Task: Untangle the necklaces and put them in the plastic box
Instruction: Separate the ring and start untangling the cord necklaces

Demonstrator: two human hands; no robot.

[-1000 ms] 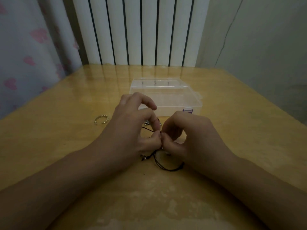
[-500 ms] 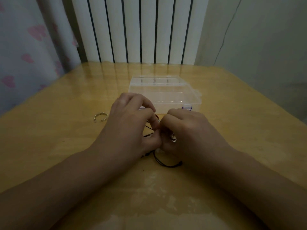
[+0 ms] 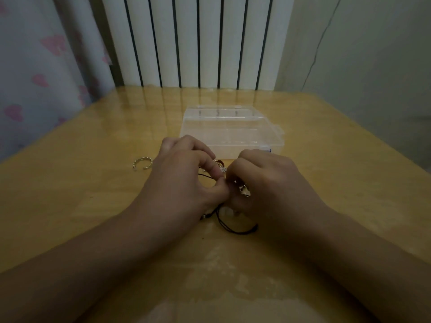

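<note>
Looks like a room in a home. A shiny wooden table (image 3: pixel 326 164) pushed up close to a white radiator (image 3: pixel 198 40) with tall ribs, right behind the far edge. A pale curtain (image 3: pixel 35 73) with pink hearts hanging past the far left corner. A plain wall (image 3: pixel 373 54) along the right edge, with a thin wire (image 3: pixel 323 36) running down it. Dim light, soft and homey.
</note>
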